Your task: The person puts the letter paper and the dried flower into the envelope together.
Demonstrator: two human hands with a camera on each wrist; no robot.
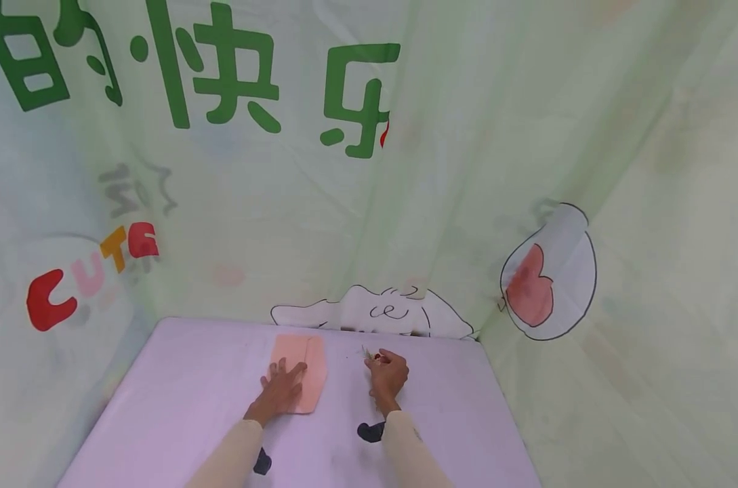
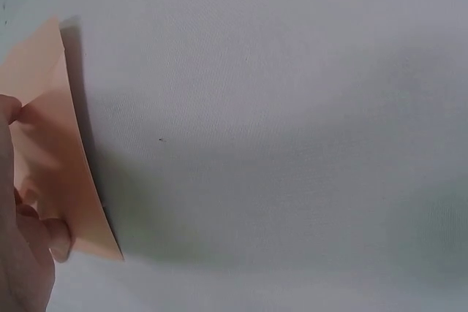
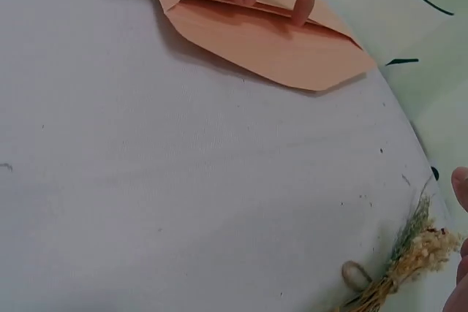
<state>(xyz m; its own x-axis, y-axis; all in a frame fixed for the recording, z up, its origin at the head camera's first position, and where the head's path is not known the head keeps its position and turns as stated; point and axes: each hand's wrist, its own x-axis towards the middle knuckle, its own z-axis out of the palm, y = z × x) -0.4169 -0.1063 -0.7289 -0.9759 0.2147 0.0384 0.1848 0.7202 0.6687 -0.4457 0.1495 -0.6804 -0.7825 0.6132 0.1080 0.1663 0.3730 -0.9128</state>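
Note:
A peach-coloured paper envelope [image 1: 315, 379] lies on the table, its pointed flap [image 3: 263, 49] opened out in the right wrist view. My left hand [image 1: 281, 390] rests on it with spread fingers; the fingertips touch the paper by the pocket's edge. To the right, my right hand [image 1: 390, 376] has its thumb and fingers bent around the head of a small bunch of dried flowers [image 3: 420, 253]. The bunch shows pale blooms, green sprigs and a loop of cord at its stems. Only parts of the right fingers show at the right wrist view's edge.
A pale lilac cloth covers the table [image 1: 454, 407], with black printed shapes [image 1: 371, 432] near the right forearm. Printed fabric curtains [image 1: 466, 169] stand close behind the table and at both sides. Small dark crumbs lie around the flowers.

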